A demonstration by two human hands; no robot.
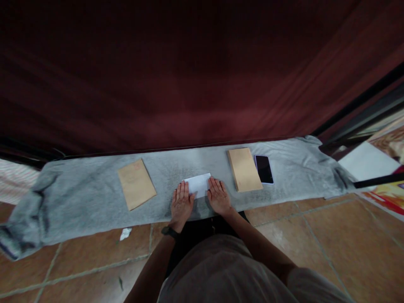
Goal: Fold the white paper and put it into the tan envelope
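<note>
A folded sheet of white paper (198, 185) lies on the grey cloth in front of me. My left hand (182, 202), a dark band on its wrist, rests flat over the paper's left end with fingers stretched out. Over the right end lies my right hand (219, 196), also flat, its fingers extended. Both ends of the paper are partly hidden under the hands. To the right is a stack of brown envelopes (245, 169). Off to the left a brown envelope (136, 184) lies slightly turned on the cloth.
A phone (264, 169) with a dark screen lies just right of the envelope stack. The grey cloth (85, 198) covers a long narrow surface against a dark red upright panel (202, 84). A crumpled white scrap (125, 233) is on the tiled floor (97, 248).
</note>
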